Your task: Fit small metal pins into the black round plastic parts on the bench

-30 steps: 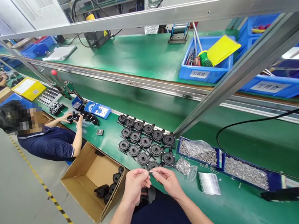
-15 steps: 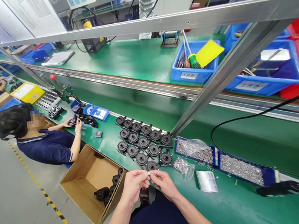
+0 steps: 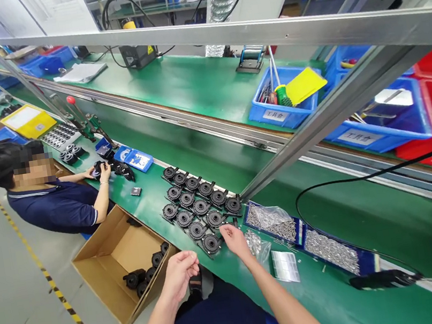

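Note:
My right hand [image 3: 233,239] reaches forward over the green bench, its fingertips pinched together at the near edge of a block of black round parts [image 3: 200,207] laid out in rows. Whatever sits between those fingertips is too small to see. My left hand [image 3: 179,273] hangs back at the bench's front edge with its fingers curled in, and nothing shows in it. A small plastic bag of metal screws [image 3: 255,242] lies just right of my right hand.
Two blue trays of metal screws [image 3: 275,219] [image 3: 330,250] sit to the right, with a black power screwdriver [image 3: 380,281] and its cable beyond. An open cardboard box [image 3: 104,254] holding black parts stands at the left. A seated co-worker [image 3: 56,205] works further left. A slanted metal bar [image 3: 315,120] crosses above.
My hands, pinched together on a small metal piece before, have separated. The right hand moved forward to the black parts and the left dropped back. The view shifted slightly left.

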Demonstrator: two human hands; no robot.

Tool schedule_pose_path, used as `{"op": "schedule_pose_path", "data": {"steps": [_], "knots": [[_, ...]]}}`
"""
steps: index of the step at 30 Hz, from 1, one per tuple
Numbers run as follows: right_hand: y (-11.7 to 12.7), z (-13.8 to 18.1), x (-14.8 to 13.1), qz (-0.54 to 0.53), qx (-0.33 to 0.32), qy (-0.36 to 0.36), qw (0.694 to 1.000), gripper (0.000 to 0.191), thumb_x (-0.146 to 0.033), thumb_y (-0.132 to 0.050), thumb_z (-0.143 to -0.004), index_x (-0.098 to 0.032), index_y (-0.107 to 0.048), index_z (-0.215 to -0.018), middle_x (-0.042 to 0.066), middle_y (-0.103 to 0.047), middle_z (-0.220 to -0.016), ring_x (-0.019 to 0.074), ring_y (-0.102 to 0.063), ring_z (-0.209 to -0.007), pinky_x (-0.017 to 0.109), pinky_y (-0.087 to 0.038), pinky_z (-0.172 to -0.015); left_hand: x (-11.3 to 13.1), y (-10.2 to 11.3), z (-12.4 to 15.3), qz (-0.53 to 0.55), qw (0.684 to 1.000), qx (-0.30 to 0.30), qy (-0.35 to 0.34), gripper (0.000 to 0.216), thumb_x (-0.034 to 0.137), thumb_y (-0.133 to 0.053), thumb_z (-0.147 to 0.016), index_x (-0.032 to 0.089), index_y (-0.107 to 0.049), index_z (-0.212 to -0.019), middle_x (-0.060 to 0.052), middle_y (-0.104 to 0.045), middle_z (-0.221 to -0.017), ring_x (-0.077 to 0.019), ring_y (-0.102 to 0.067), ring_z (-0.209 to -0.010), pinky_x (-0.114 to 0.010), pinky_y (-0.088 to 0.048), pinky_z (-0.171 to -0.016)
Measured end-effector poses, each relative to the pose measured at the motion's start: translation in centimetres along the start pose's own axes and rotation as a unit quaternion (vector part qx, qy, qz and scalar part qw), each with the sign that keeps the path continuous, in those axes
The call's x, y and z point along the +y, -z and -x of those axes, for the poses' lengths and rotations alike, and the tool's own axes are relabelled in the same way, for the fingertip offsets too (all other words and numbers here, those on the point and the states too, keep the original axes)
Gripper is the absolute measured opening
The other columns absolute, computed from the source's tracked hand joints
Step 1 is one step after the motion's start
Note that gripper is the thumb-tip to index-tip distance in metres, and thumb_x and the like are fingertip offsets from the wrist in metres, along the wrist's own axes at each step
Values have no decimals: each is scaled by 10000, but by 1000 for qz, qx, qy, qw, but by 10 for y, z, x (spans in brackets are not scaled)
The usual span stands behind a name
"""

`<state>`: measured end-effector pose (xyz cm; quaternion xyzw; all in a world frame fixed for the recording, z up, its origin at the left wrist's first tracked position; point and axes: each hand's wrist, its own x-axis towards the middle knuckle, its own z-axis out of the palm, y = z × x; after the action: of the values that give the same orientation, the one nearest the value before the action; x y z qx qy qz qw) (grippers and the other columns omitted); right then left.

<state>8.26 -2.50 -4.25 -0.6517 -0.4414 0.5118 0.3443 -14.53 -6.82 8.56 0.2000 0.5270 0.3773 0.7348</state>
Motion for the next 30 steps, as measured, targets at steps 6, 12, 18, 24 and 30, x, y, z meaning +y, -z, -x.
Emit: {"op": "schedule_pose_path", "data": {"steps": [6, 12, 18, 24, 30], "knots": [[-10, -39, 12, 282, -25, -7, 959, 233, -242, -486, -961, -138, -688, -906, 163, -724, -931, 273, -673, -950, 332, -430, -889, -7, 5, 5, 14, 1000, 6, -3, 316, 371, -853, -737, 98, -693, -754, -40, -642, -702, -67, -551, -560, -170, -432, -549], [-20, -45, 20, 420, -44, 10, 906, 265, -199, -437, -993, -111, -687, -978, 208, -735, -952, 286, -706, -924, 332, -447, -837, -12, 15, 10, 26, 999, 31, -12, 321, 385, -831, -757, 110, -671, -723, -31, -616, -668, -74, -540, -548, -173, -420, -528], [-18, -47, 24, 463, -43, 53, 884, 294, -203, -402, -1007, -152, -692, -991, 150, -752, -951, 264, -714, -942, 290, -451, -812, -14, 29, 16, 45, 997, 54, -37, 318, 385, -843, -733, 112, -679, -714, -37, -619, -672, -78, -544, -549, -176, -410, -520], [-23, -49, 18, 493, -51, 68, 866, 277, -182, -410, -971, -155, -686, -978, 166, -745, -981, 271, -729, -919, 319, -494, -805, -16, 39, 17, 62, 994, 71, -54, 261, 399, -853, -714, 179, -719, -667, -36, -627, -653, -83, -523, -537, -196, -410, -501], [-23, -39, -14, 479, -97, 161, 858, 247, -233, -610, -743, -265, -752, -944, 212, -738, -965, 381, -742, -854, 506, -572, -773, -15, 30, 20, 88, 989, 105, -55, 351, 433, -924, -583, 179, -682, -591, -59, -615, -570, -143, -552, -477, -274, -412, -454]]}}
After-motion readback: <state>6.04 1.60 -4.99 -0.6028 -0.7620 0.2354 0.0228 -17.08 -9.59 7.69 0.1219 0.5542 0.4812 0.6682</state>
